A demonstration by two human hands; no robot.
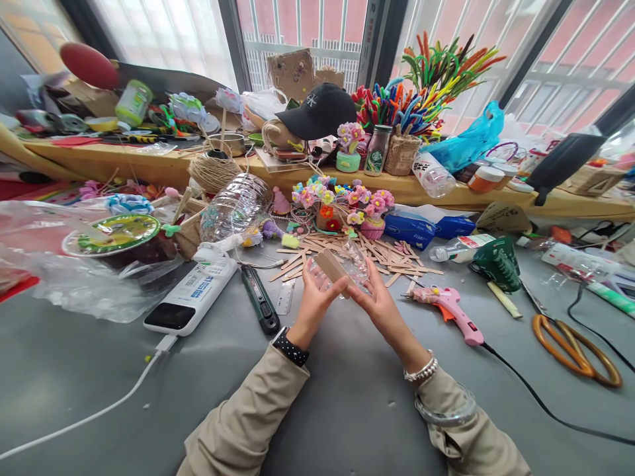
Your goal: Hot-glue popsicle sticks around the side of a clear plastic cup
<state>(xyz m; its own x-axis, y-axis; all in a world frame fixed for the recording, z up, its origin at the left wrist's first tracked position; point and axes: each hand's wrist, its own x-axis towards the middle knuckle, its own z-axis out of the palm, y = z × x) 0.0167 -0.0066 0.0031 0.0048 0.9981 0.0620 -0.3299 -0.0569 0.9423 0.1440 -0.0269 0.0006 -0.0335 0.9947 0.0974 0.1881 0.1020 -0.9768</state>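
Both my hands hold one piece between them above the middle of the table: flat wooden craft sticks (330,266) side by side against a clear plastic piece (355,260), whose full shape I cannot make out. My left hand (317,296) closes round its left side, the thumb lying across the sticks. From the right, my right hand (381,303) grips it, thumb near the sticks' lower end and fingers behind the plastic. Just beyond lies a loose pile of craft sticks (391,252). A pink glue gun (454,311) rests right of my right hand.
On the left are a green utility knife (258,299), a white power bank (193,291) with its cable, and a bagged lidded tub (119,235). Scissors (575,347) lie at the right, near the glue gun's cord. Behind runs a crowded wooden ledge (278,175).
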